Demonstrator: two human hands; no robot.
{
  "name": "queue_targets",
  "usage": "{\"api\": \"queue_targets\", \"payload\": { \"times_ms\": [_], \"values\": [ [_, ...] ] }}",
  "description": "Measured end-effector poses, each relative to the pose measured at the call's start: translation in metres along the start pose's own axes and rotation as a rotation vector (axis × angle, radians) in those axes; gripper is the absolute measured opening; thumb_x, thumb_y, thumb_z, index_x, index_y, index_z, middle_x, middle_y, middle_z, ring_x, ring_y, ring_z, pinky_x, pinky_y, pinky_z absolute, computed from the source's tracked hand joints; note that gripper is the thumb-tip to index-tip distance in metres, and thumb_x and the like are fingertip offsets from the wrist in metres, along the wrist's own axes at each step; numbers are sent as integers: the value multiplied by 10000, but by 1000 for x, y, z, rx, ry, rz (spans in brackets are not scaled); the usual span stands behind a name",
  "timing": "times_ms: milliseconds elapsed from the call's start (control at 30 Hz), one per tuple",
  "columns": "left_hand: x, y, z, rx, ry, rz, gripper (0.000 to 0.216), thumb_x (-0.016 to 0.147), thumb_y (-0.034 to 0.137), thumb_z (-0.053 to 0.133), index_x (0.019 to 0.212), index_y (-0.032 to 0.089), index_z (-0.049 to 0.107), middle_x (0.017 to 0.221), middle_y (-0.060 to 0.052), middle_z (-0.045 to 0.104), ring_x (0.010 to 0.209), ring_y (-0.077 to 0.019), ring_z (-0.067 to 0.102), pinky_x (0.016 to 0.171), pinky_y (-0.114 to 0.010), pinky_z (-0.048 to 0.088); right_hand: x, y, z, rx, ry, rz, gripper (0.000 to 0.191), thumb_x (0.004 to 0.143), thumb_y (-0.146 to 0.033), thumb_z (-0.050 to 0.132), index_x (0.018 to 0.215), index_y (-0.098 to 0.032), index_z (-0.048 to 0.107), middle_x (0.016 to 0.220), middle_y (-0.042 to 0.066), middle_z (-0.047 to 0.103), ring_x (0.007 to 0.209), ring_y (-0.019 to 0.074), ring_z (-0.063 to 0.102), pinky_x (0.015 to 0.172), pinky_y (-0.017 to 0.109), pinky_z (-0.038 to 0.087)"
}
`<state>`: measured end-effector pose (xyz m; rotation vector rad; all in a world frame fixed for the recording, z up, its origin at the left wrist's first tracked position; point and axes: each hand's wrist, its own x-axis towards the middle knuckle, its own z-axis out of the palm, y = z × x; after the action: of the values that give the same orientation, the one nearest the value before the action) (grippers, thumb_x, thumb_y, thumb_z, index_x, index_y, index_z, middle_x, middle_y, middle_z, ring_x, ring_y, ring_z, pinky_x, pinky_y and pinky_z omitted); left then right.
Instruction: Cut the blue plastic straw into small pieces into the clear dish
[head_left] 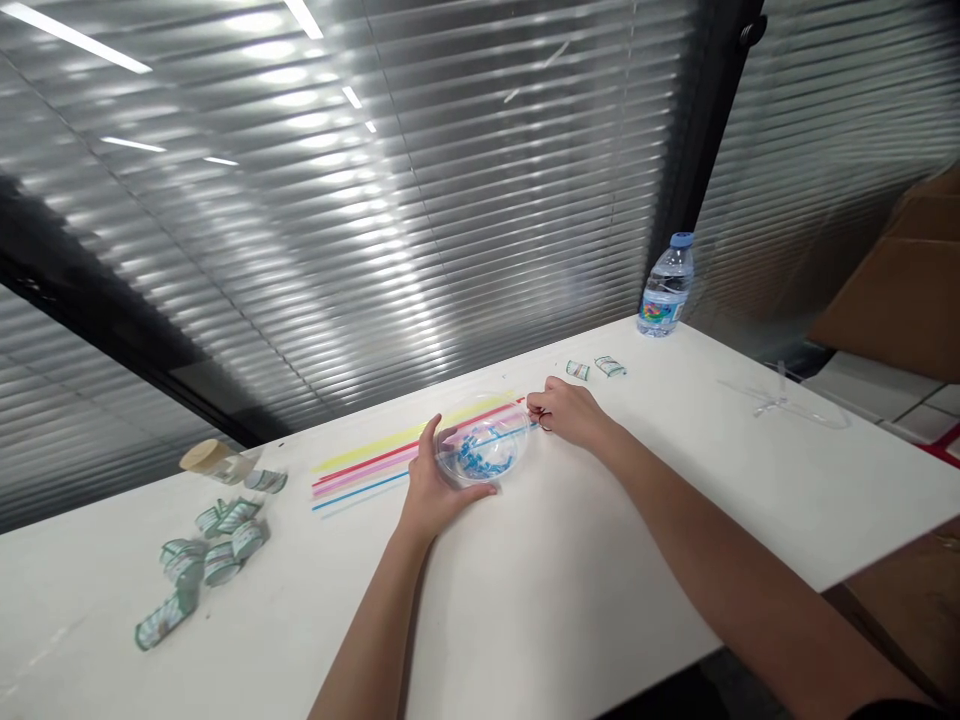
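Observation:
A clear round plastic bowl (517,462) with several short blue straw pieces (480,458) inside is cradled by my left hand (431,490), thumb at the near side and fingers at the far left. It stands over the middle of a row of long straws, yellow, red (375,463), pink and blue (361,494). My right hand (564,408) is closed just right of the bowl, by the straws' right ends. A small dark-red loop (546,422) shows under its fingers; what the fingertips pinch is hidden.
Several green-and-white wrapped rolls (223,563) lie at the left, near a jar with a tan lid (206,456). Two more rolls (610,366) are at the back, with a water bottle (664,290) farther right. Clear plastic (780,405) lies on the white table (585,590).

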<state>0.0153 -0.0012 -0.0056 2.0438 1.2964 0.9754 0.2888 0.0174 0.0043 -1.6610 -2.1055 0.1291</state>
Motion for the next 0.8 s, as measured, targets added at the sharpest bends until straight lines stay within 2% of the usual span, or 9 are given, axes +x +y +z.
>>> {"api": "queue_targets", "payload": {
  "times_ms": [300, 567, 800],
  "values": [
    [1, -1, 0, -12, -5, 18, 1226, 487, 482, 888, 1461, 338, 157, 1328, -130, 544, 1120, -280, 589, 1002, -527, 425, 1, -4, 1, -24, -6, -16, 156, 853, -206, 493, 843, -238, 645, 837, 21, 534, 669, 89, 484, 587, 210, 272],
    [0, 1, 0, 7, -2, 8, 1218, 488, 491, 887, 1458, 337, 167, 1333, -137, 539, 1138, -295, 579, 1010, -535, 407, 0, -9, -4, -72, -38, -40, 149, 798, -127, 525, 819, -219, 641, 826, 33, 545, 689, 101, 488, 579, 215, 261],
    [0, 2, 1, 18, -14, -13, 1234, 487, 501, 884, 1463, 337, 147, 1350, -132, 529, 1144, -290, 571, 1012, -526, 395, 0, -10, -3, -104, -58, -43, 144, 830, -166, 510, 850, -231, 637, 811, 37, 538, 744, 122, 513, 568, 223, 244]
  ]
}}
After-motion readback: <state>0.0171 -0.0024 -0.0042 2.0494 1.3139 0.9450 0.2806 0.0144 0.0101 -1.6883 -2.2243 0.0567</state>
